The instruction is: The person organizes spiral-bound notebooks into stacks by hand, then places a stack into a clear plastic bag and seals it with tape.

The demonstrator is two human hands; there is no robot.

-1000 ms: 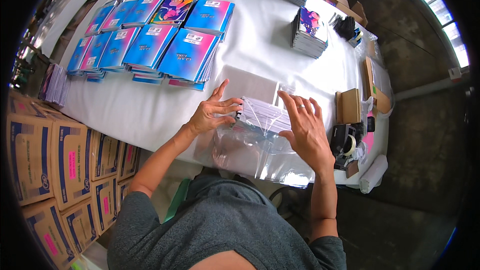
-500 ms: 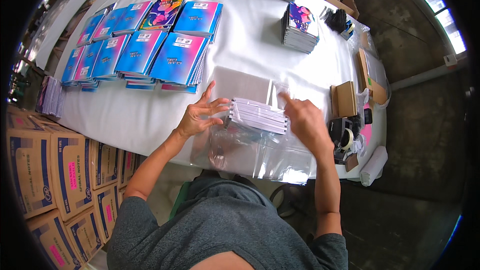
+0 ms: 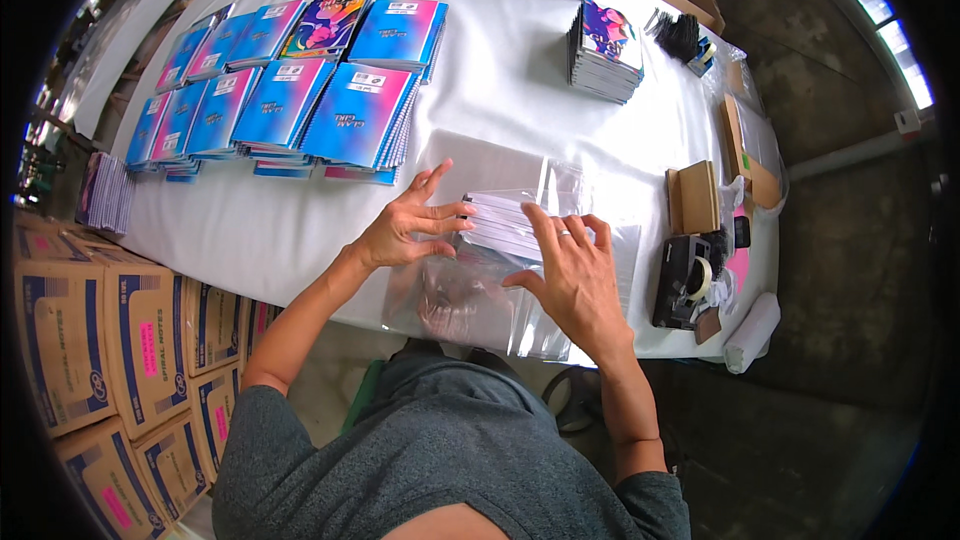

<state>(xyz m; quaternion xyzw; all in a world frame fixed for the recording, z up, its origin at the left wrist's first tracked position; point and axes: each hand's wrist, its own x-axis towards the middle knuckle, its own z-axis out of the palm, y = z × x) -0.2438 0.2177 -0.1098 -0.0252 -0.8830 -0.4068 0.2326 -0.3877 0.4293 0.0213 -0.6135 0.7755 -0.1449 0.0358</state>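
In front of me lies a small stack of notebooks (image 3: pixel 502 224), pale page edges showing, wrapped or covered by clear plastic film (image 3: pixel 470 305). Beside the stack's left end is my left hand (image 3: pixel 405 225), fingers spread, fingertips at its edge. My right hand (image 3: pixel 575 275) reaches over the right end with fingers apart. It hides that end, and its index finger lies on the film across the stack. Neither hand is closed around anything. Beneath the stack, more clear film spreads over the white-covered table (image 3: pixel 480 80).
Rows of blue-pink spiral notebooks (image 3: pixel 355 115) fill the far left. More notebook stacks (image 3: pixel 605 55) stand far right. A tape dispenser (image 3: pixel 682 280), brown cardboard (image 3: pixel 692 197) and a white roll (image 3: pixel 750 332) line the right edge. Cartons (image 3: pixel 60 340) are piled at left below the table.
My right hand has moved left and slightly down, from beyond the stack's right end to over it, its fingers now spread. My left hand stays at the left end.
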